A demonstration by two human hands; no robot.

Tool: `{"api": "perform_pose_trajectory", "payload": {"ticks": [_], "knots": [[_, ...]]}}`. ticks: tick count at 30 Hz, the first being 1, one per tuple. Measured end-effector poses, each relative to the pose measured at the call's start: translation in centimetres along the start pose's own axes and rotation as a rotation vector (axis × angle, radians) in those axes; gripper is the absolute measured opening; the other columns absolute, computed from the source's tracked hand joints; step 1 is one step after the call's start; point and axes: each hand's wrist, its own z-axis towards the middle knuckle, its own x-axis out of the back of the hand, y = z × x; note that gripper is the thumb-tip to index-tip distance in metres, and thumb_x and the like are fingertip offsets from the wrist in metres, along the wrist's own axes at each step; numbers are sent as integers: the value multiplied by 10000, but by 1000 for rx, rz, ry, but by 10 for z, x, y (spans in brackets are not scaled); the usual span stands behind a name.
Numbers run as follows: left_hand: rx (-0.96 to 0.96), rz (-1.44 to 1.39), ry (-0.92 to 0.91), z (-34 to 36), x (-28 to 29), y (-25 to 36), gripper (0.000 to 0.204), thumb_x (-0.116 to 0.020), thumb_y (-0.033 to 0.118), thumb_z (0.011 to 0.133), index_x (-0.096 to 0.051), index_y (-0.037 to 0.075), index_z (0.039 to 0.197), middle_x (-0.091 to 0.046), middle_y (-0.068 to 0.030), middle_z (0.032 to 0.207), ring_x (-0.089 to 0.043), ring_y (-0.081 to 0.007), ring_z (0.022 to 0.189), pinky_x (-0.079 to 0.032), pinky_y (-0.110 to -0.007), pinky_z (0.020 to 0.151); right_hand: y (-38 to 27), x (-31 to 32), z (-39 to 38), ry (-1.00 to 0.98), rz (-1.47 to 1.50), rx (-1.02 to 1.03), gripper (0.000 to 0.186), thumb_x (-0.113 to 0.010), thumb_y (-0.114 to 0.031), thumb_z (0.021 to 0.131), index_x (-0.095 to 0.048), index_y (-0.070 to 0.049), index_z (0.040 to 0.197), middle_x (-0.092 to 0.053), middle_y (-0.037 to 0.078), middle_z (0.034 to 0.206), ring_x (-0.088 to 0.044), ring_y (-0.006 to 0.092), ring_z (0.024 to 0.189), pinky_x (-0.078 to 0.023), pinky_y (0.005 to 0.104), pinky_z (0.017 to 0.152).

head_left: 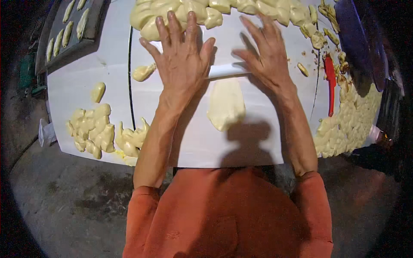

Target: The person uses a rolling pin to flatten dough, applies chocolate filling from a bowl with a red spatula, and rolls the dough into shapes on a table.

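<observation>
A white rolling pin lies crosswise on the white table, just beyond a flattened oval of pale dough. My left hand is open with fingers spread, over the pin's left end; its fingertips reach the pile of pale yellow dough pieces at the back. Over the right end, my right hand has its fingers apart and bent a little. Whether either palm touches the pin is hidden. A small dough piece sits left of my left hand.
More dough lumps sit at front left. A dark tray with several elongated pieces is at back left. A red long-handled tool lies on the right, near thin dough scraps. A purple object stands at the right edge.
</observation>
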Motion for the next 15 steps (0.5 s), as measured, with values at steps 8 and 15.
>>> {"api": "perform_pose_trajectory", "payload": {"ticks": [8, 15], "knots": [[-179, -289, -204, -32, 47, 11, 830, -654, 488, 955, -315, 123, 1619, -248, -300, 1649, -183, -533, 1529, -216, -746, 1160, -30, 61, -59, -493, 87, 118, 414, -732, -371, 891, -671, -118, 1214, -664, 130, 1095, -635, 332, 991, -500, 476, 846], [-107, -55, -177, -98, 47, 38, 658, -568, 436, 1003, -446, 107, 1560, -361, -277, 1611, -267, -454, 1532, -225, -746, 1147, -54, 46, -113, -434, -188, 26, 636, -533, -535, 997, -508, -175, 1520, -450, 173, 1587, -395, 358, 1484, -281, 574, 1209]]}}
